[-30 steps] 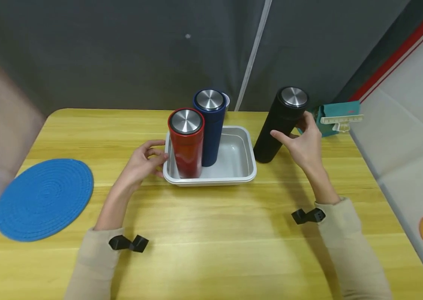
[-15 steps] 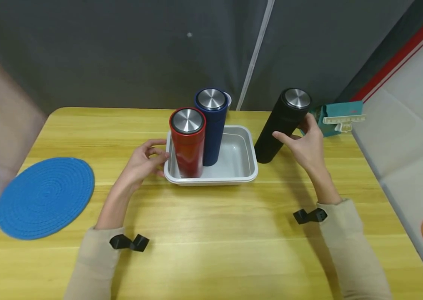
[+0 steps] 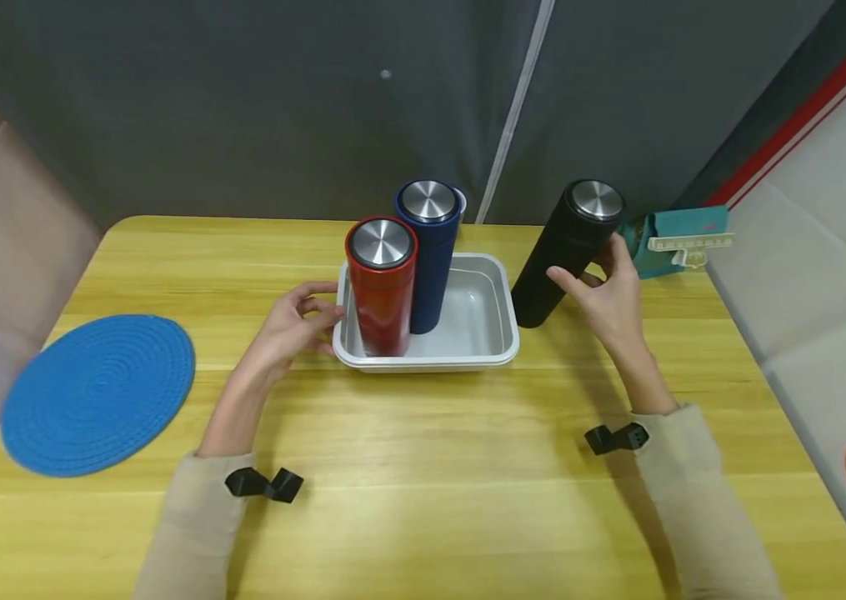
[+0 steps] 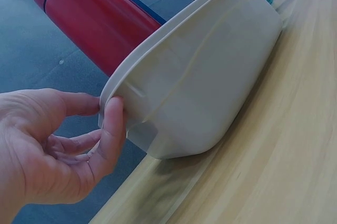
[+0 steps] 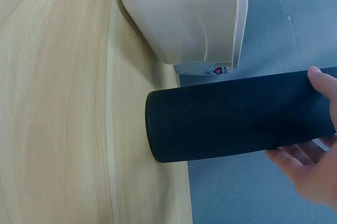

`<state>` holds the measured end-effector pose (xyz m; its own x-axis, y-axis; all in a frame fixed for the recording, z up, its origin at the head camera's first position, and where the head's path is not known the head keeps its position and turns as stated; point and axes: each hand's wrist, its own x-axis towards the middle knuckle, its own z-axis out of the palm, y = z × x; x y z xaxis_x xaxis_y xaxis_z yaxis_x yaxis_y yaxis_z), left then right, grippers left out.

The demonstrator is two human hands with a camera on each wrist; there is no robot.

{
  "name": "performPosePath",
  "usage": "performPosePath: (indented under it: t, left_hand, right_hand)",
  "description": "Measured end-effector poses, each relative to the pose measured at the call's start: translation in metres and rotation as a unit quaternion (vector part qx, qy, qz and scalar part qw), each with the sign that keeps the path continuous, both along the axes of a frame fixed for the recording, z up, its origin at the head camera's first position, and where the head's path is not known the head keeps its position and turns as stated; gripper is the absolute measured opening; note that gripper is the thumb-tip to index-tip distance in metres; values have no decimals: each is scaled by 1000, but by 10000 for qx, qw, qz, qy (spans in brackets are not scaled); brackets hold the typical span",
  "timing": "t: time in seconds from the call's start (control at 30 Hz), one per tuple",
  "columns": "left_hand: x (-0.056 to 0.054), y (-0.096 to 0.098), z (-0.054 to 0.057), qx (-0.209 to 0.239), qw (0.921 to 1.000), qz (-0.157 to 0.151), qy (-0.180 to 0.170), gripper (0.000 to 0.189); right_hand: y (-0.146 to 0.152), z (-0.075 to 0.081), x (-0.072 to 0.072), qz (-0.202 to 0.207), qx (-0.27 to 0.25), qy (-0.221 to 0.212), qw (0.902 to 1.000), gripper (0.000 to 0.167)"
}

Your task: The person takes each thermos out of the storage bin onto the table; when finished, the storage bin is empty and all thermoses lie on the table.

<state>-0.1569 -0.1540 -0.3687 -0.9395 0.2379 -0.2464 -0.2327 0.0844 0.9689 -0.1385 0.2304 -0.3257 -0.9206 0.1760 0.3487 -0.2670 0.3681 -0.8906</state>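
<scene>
A light grey plastic tray (image 3: pixel 471 321) sits on the wooden table, with a red thermos (image 3: pixel 382 312) and a dark blue thermos (image 3: pixel 434 267) standing side by side in its left half. My left hand (image 3: pixel 289 329) holds the tray's left rim; in the left wrist view, thumb and finger meet at the rim's corner. Just right of the tray stands a black thermos (image 3: pixel 553 254) with a brushed metal lid. My right hand (image 3: pixel 610 296) grips it around its middle from the right. In the right wrist view, the black thermos (image 5: pixel 226 119) has its base right at the tabletop.
A round blue woven placemat (image 3: pixel 100 396) lies at the table's left. A teal bag (image 3: pixel 685 223) with a cream clip (image 3: pixel 688 243) stands at the back right. A white cup-like thing (image 3: pixel 462 200) peeks out behind the blue thermos. A dark curtain (image 3: pixel 242 108) hangs behind.
The whole view shifts slightly as the head camera moves. Both hands keep their holds, and the tray and thermoses stay in the same places relative to one another.
</scene>
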Motion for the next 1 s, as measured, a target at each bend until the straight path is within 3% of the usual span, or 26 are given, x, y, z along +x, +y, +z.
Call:
performPosePath:
  t: [0.2,0.53,1.0]
  left_hand:
    - [1,-2,-1,-20,10000,23,-68,49]
    - [0,1,-1,162,9998,-15,-96,48]
    - [2,2,0,122,9998,57,-167,47]
  right_hand:
    - [-8,7,4,26,1,16,10000,60]
    - [9,-16,-7,-215,-129,122,9996,66]
    - [12,-15,7,-103,-515,522,9973,71]
